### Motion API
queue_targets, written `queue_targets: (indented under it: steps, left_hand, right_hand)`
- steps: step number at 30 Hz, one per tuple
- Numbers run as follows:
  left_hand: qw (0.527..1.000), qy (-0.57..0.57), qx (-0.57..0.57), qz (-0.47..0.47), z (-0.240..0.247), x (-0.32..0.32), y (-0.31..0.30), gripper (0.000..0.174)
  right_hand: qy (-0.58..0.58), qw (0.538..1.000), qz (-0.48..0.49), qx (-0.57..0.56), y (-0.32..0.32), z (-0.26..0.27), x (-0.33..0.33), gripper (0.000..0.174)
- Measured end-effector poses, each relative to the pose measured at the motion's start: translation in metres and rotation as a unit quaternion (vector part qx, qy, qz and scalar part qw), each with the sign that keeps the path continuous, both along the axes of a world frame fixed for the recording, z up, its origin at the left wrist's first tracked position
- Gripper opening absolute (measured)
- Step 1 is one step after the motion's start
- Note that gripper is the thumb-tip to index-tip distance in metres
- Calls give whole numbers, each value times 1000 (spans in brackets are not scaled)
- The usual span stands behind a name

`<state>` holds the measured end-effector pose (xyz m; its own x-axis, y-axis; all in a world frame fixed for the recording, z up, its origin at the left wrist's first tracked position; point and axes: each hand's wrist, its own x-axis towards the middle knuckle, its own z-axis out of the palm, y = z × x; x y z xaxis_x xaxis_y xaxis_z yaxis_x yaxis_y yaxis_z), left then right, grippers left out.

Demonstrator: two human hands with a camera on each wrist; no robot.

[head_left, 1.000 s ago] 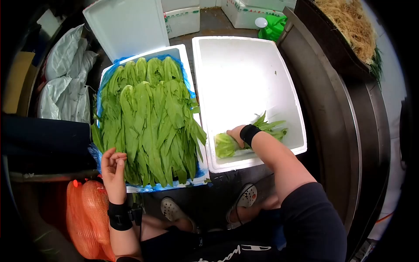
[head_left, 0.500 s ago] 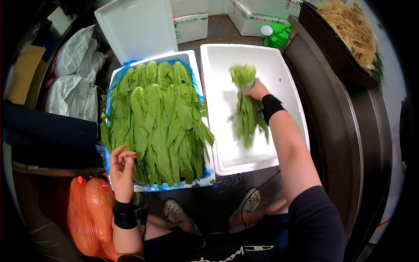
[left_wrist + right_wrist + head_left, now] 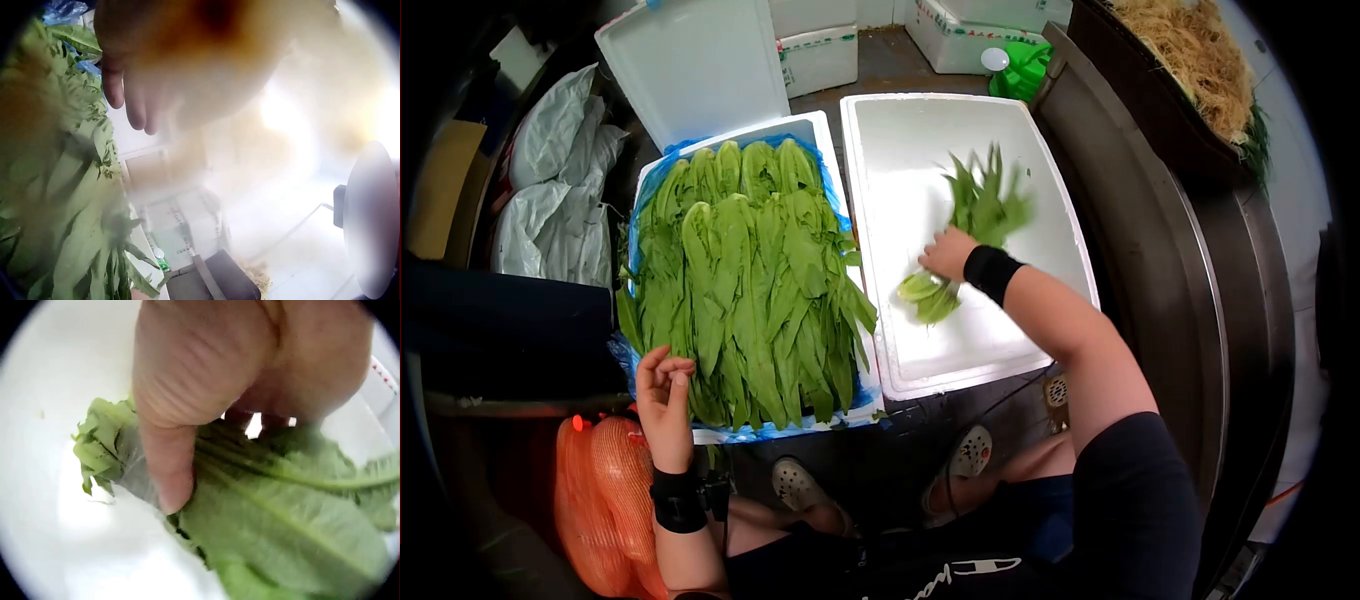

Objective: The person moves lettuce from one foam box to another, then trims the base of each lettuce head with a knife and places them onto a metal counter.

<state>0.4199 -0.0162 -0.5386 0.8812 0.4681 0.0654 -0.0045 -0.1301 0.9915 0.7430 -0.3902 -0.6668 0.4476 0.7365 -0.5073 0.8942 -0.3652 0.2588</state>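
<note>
While the orange net bags [image 3: 605,490] sit low on the left, the left hand [image 3: 663,410] hovers by the near left corner of the lined box [image 3: 825,135], fingers loosely bent, holding nothing. Packed greens [image 3: 740,300] fill that box over blue film [image 3: 837,190]. To its right, the right hand [image 3: 950,255] grips a bunch [image 3: 990,212] within the bare box [image 3: 1000,335], its base toward the near left and leaves pointing away. Beyond stand a lid [image 3: 700,75], foam boxes [image 3: 822,60] and a green can [image 3: 1022,70].
</note>
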Motion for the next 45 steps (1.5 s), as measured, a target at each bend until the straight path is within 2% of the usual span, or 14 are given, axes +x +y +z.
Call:
queue_targets:
  steps: [6, 14, 18, 19, 21, 22, 25, 26, 31, 33, 35, 39, 41, 45]
  left_hand:
    - [1000, 7, 12, -1, 0, 0, -1, 36]
    - [1000, 14, 19, -7, -5, 1, 0, 37]
    - [999, 26, 17, -21, -5, 4, -4, 37]
    - [999, 34, 17, -25, -5, 5, -5, 37]
    - [999, 40, 20, -26, -1, 5, -6, 36]
    - [999, 39, 23, -22, 0, 4, -6, 36]
    - [999, 33, 14, -15, -4, 5, -7, 35]
    - [999, 34, 7, -23, -6, 7, -7, 36]
    - [998, 48, 0, -42, -7, 14, -8, 36]
    - [998, 53, -2, -39, -1, 12, -11, 35]
    - [999, 41, -3, -28, 0, 11, -14, 36]
    - [998, 44, -1, -36, -6, 13, -11, 36]
    - [998, 43, 5, -38, -4, 15, -13, 36]
    - [998, 50, 11, -41, 0, 13, -15, 37]
  right_hand:
    - [238, 951, -180, -82, 0, -77, -35, 90]
    - [257, 951, -169, -43, -15, -109, -60, 78]
    - [205, 955, -210, 35, -24, -166, -67, 77]
    - [206, 955, -209, 35, -18, -150, -63, 77]
    - [249, 953, -117, -125, 0, -91, -57, 81]
    - [254, 956, -92, -115, -3, -95, -55, 68]
    - [233, 961, -109, -105, -1, -92, -64, 64]
    - [219, 968, -110, -59, -8, -115, -68, 77]
    - [221, 965, -137, -29, -4, -122, -77, 59]
    - [149, 984, -86, -37, -1, -125, -72, 46]
    - [67, 994, -19, 89, -9, -114, -65, 16]
    - [-34, 981, 177, 74, 4, -98, -51, 12]
    - [-29, 961, 273, 41, 9, -143, -47, 13]
    - [19, 933, 322, 157, 12, -192, -66, 15]
